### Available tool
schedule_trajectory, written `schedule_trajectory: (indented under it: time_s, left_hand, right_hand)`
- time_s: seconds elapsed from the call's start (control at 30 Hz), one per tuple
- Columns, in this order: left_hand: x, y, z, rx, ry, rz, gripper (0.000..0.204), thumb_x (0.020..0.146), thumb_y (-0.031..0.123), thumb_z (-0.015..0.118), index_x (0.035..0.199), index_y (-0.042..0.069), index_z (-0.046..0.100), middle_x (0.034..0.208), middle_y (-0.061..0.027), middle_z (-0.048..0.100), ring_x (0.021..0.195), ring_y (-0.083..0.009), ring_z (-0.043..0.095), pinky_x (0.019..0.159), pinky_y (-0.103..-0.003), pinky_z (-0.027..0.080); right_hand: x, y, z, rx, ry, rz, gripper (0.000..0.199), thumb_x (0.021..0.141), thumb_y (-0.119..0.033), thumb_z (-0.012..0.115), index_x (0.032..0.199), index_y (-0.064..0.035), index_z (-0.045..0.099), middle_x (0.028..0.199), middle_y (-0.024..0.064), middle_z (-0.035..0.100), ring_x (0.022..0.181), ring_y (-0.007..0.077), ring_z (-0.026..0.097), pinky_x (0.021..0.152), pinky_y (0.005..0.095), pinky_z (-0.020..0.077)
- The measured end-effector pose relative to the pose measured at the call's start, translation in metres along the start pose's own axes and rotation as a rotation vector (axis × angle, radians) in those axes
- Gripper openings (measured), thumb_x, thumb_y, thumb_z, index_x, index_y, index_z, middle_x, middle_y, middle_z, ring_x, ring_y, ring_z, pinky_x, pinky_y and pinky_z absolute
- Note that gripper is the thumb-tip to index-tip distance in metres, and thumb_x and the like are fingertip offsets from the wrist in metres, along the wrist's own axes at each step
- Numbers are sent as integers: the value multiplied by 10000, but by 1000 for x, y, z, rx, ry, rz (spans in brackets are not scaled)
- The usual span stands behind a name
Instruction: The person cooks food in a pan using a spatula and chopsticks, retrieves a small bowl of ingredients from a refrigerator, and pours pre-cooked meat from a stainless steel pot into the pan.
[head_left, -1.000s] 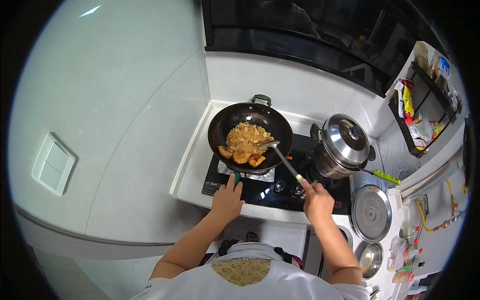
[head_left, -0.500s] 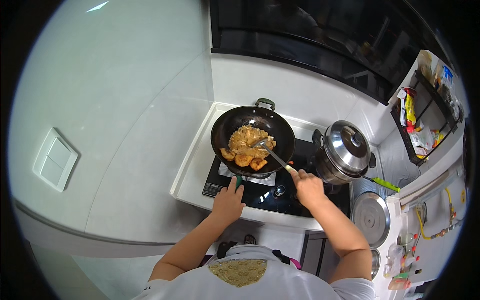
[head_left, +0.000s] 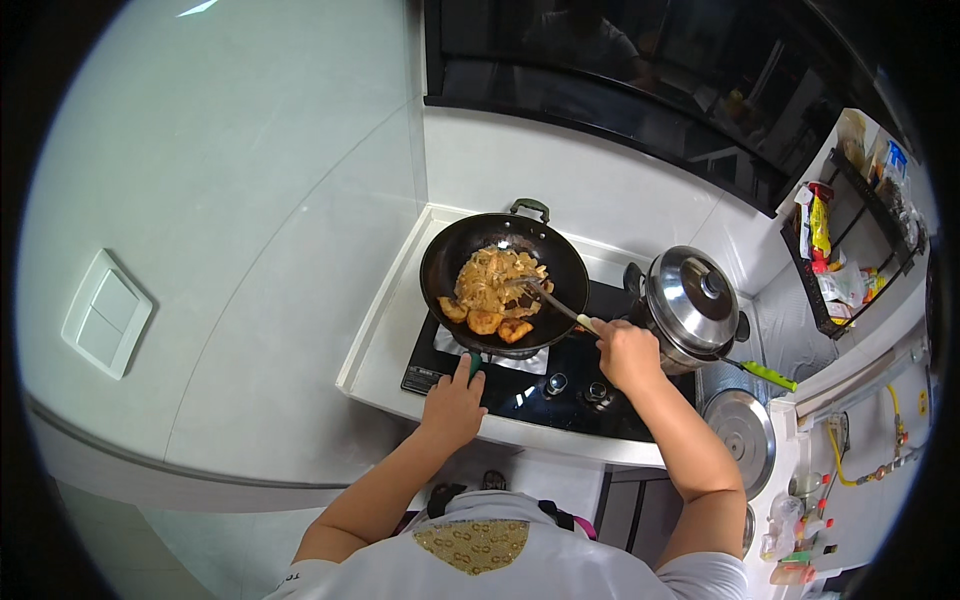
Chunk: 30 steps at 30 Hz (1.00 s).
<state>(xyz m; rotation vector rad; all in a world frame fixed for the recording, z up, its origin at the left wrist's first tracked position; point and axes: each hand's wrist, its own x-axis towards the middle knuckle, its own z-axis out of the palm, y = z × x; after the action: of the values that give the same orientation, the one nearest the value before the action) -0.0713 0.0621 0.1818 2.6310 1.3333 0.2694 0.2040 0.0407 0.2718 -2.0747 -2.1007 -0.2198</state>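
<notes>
A dark wok (head_left: 437,262) sits on the left burner of a black glass gas stove (head_left: 520,398). Inside it lies a heap of light brown shredded or sliced food (head_left: 490,275), with several golden-browned chunks (head_left: 483,322) along the near side. My left hand (head_left: 455,405) is closed around the wok's green near handle (head_left: 475,362). In my right hand (head_left: 628,353) is the pale end of a long-handled metal cooking spatula (head_left: 566,308). Its head rests at the right edge of the food and is partly hidden by it.
A lidded steel pot (head_left: 690,300) stands on the right burner, a green-handled utensil (head_left: 768,376) beside it. Further right lie a round metal lid (head_left: 740,440) and several bottles (head_left: 815,525). A black wall rack (head_left: 830,325) holds packages. A wall (head_left: 270,250) borders the left side.
My right hand has shifted slightly right and up, with the spatula's head moving a little with it. Some food now lies spread nearer the chunks. My left hand keeps its hold on the handle.
</notes>
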Motion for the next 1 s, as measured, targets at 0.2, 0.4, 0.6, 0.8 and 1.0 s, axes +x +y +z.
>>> schedule_trajectory:
  time_s: [0.2,0.4,0.6,0.8,1.0]
  left_hand:
    - [-1,-1,3,9,16,-9,597,763,265,727,1276,51,510,1413,-222,370,972,-342,571,824,-423,506]
    - [0,-3,2,-21,25,3,600,760,264,728,1277,49,512,1408,-220,375,978,-348,569,825,-428,503]
    - [-1,-1,1,-25,14,-13,591,764,257,725,1275,46,512,1410,-218,372,978,-347,567,825,-423,503]
    - [-2,-3,4,-19,27,-13,584,768,255,722,1270,43,513,1407,-220,374,969,-347,568,817,-423,506]
    - [-1,-2,3,-21,38,4,582,768,256,720,1269,42,514,1402,-223,378,968,-349,572,818,-421,508]
  right_hand:
    - [21,-6,16,92,81,23,415,739,-64,627,1146,-142,653,844,110,666,724,290,667,631,395,545]
    - [6,-14,42,-159,67,-293,444,784,-40,567,1224,-97,595,857,84,612,737,231,657,585,334,543]
    - [0,5,-43,-141,92,-212,443,715,-37,584,1131,-165,667,825,59,640,703,279,655,575,388,535]
    - [4,-3,-46,-179,-135,-137,433,704,-59,608,1118,-169,675,833,91,661,760,269,673,640,371,544]
    - [24,3,-19,110,-58,143,343,775,-132,642,1106,-200,695,863,158,683,794,342,662,739,436,539]
